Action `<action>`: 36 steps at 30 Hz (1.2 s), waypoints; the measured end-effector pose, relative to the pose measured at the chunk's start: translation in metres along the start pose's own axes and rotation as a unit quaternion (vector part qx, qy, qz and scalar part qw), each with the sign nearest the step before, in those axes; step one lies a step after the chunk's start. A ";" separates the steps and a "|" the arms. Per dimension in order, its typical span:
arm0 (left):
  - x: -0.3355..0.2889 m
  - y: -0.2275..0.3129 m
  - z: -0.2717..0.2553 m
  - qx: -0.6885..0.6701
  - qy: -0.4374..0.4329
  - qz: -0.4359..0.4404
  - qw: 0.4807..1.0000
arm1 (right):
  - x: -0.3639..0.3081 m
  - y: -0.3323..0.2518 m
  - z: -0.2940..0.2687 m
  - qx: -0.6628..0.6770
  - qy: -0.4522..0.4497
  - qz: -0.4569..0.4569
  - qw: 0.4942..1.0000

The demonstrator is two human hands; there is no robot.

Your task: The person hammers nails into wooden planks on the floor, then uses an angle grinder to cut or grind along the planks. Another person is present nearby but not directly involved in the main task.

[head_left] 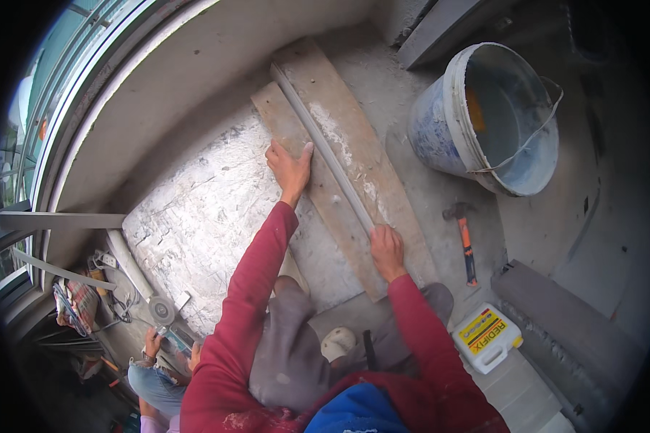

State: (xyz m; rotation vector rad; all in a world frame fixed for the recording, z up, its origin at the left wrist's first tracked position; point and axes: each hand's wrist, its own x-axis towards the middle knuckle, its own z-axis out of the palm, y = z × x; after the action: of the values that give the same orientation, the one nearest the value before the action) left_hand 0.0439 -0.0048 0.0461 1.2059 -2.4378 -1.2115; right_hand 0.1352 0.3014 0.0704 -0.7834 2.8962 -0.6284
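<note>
A long, narrow grey bar [328, 153] lies lengthwise between two dusty wooden boards, a narrower board [323, 207] on the left and a wider board [365, 141] on the right. My left hand [291, 170] spans the narrower board, its fingers at the outer edge and its thumb close to the bar. At the near end of the bar my right hand [388, 254] is closed, fingertips curled around that end. Whitish crumbs and dust are spread on the wider board. My knees are bent just below the boards.
A large dirty bucket [451, 119] with a wire handle stands right. Nearby lie a hammer [467, 249] and a white jug [486, 339] with a yellow label. A pale, scuffed sheet [202, 198] lies left. Lower left, another person's hands [154, 343] hold an angle grinder [163, 312].
</note>
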 end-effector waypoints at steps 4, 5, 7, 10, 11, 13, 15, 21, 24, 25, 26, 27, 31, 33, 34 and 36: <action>0.005 0.002 -0.003 0.002 -0.014 -0.002 1.000 | 0.000 0.001 0.004 0.007 -0.012 -0.044 0.999; 0.007 0.003 -0.006 0.006 -0.026 -0.008 1.000 | 0.000 0.001 0.004 0.004 -0.014 -0.047 0.999; 0.011 0.004 -0.008 0.015 -0.022 -0.004 1.000 | 0.003 0.003 0.003 0.012 -0.016 -0.052 0.998; 0.010 0.006 -0.004 0.019 -0.019 -0.014 1.000 | 0.008 0.006 0.003 0.002 -0.018 -0.049 0.999; 0.010 0.007 -0.001 0.018 -0.011 -0.013 1.000 | 0.011 0.008 0.004 -0.004 -0.022 -0.046 0.999; 0.010 0.008 0.004 0.020 -0.007 -0.023 0.999 | 0.014 0.008 0.005 -0.049 0.000 -0.062 0.997; 0.011 0.009 0.008 0.019 0.004 -0.024 1.000 | 0.015 0.007 0.005 -0.085 0.006 -0.070 0.994; 0.009 0.013 0.012 -0.004 0.024 -0.059 0.998 | 0.015 0.009 0.002 -0.113 0.006 -0.080 0.990; 0.005 0.014 0.015 -0.004 0.040 -0.060 0.997 | 0.016 0.013 0.000 -0.093 0.003 -0.084 0.992; 0.005 0.014 0.017 -0.002 0.041 -0.061 0.997 | 0.017 0.014 0.000 -0.095 -0.002 -0.084 0.992; 0.006 0.014 0.019 -0.002 0.049 -0.061 0.997 | 0.018 0.013 0.000 -0.096 -0.004 -0.080 0.992; 0.006 0.013 0.021 0.006 0.046 -0.065 0.997 | 0.019 0.012 0.000 -0.105 -0.013 -0.081 0.991; 0.009 0.003 0.025 0.012 0.051 -0.051 0.997 | 0.020 0.006 -0.007 -0.126 -0.045 -0.051 0.990; 0.012 -0.006 0.026 -0.020 0.032 -0.029 0.999 | 0.018 0.007 -0.015 -0.095 -0.043 -0.018 0.994; 0.012 -0.010 0.028 -0.013 0.035 -0.014 0.999 | 0.015 0.009 -0.021 -0.060 -0.038 0.006 0.997; 0.015 -0.016 0.032 -0.007 0.041 -0.002 0.999 | 0.009 0.014 -0.032 -0.005 -0.025 0.049 0.998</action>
State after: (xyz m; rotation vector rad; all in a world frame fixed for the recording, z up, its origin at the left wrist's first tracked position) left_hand 0.0285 -0.0021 0.0102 1.2324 -2.3659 -1.1550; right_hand 0.1152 0.3200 0.0945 -0.6424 2.8745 -0.5755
